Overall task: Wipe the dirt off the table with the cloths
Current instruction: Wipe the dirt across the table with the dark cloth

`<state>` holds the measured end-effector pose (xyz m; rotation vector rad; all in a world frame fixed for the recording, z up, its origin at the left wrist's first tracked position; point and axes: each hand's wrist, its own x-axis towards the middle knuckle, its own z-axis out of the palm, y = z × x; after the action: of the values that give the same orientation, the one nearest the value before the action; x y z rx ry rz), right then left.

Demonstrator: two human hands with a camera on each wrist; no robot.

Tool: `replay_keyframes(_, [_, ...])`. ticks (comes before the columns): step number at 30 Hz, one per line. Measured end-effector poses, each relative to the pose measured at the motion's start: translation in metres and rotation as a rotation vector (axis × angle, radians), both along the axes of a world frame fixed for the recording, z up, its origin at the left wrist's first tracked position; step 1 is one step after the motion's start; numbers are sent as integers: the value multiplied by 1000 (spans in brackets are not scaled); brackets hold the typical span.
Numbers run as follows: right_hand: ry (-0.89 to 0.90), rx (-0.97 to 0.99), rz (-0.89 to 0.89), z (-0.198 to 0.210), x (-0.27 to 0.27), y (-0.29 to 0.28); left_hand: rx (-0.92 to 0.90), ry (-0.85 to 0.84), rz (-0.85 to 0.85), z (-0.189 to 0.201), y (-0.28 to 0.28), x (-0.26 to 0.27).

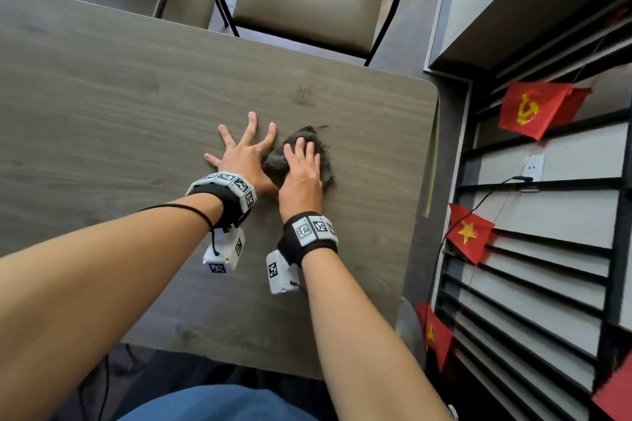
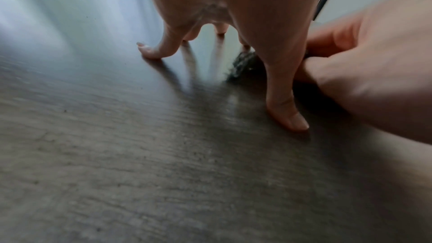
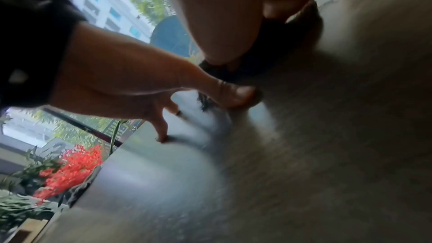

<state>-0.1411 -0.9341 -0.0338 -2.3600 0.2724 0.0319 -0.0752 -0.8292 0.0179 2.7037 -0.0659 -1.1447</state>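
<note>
Mid-frame: right hand (image 1: 302, 174) presses flat on dark cloth (image 1: 273, 164), fingers nearly straight, likely to scrub. Left hand (image 1: 244, 150) splays open on table (image 1: 102, 96), holding nothing, probably bracing.

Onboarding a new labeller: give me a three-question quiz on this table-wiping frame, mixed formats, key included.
1. True or false: the left hand holds the dark grey crumpled cloth.
2. Which hand presses on the cloth? A) left B) right C) both
3. Fill in: the left hand's fingers are spread with the tips on the grey wood-grain ____.

Key
1. False; it rests beside the cloth on the table.
2. B; the right hand lies on top of it.
3. table
</note>
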Motion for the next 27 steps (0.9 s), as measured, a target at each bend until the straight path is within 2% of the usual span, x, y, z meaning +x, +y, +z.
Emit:
replay_keyframes(3, [-20, -63, 129, -4, -3, -31, 23, 5, -16, 1, 0, -2])
replay_keyframes(5, [-50, -116, 118, -6, -7, -65, 20, -4, -18, 1, 0, -3])
replay_keyframes(13, [-38, -163, -219, -7, -32, -180, 23, -3, -11, 6, -1, -2])
replay_keyframes(16, [-36, -101, -329, -1, -38, -199, 24, 9, -17, 7, 1, -2])
replay_keyframes(20, [-84, -71, -606, 11, -31, -195, 25, 11, -19, 6, -1, -2])
replay_keyframes(22, [-146, -88, -551, 18, -24, -166, 26, 7, -22, 6, 0, -2])
replay_keyframes(24, [-179, -53, -363, 21, -13, -120, 30, 19, -23, 5, 0, -1])
replay_keyframes(27, [-132, -3, -31, 14, 8, -39, 33, 3, -8, 2, 0, -1])
